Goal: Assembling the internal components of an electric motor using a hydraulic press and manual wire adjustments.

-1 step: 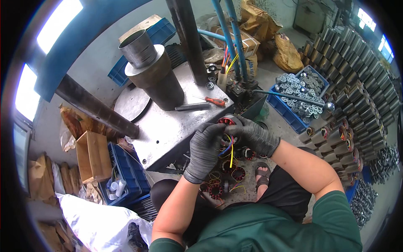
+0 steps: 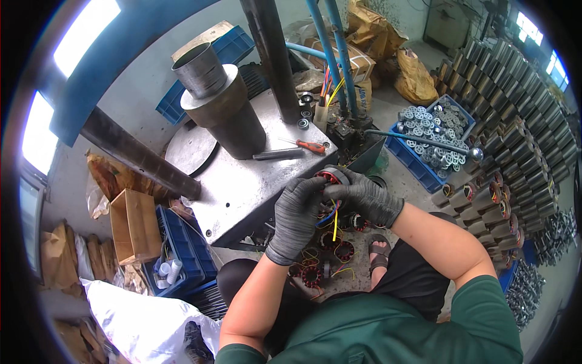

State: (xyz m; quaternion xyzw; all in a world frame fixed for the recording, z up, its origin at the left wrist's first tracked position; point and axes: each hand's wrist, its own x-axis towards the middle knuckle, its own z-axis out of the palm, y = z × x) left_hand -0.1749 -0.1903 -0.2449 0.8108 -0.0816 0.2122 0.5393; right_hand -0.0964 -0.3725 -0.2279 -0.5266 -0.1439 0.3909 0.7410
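Note:
A motor stator (image 2: 333, 176) with red windings and a grey metal rim is held up between my hands, beside the near right corner of the metal press table. My left hand (image 2: 295, 219), in a grey glove, grips its left side. From the right, my gloved right hand (image 2: 372, 199) closes round the other side, its thumb toward the middle. Blue and yellow lead wires (image 2: 335, 224) hang down from between the hands. My fingers cover much of the stator. Below, several more wound stators (image 2: 311, 276) lie on the floor between my legs.
On the press table (image 2: 227, 200) stand a stepped steel cylinder (image 2: 224, 115), a dark bar (image 2: 277, 155) and an orange-handled screwdriver (image 2: 310, 146). A ball-ended lever (image 2: 424, 140) juts out right. Beyond it sits a blue crate (image 2: 412, 159) of metal discs. Stacked steel tubes (image 2: 509, 145) fill the right.
The stator has turned slightly and shifted a little to the right in my hands. Both hands keep their grip, and the rest is unchanged.

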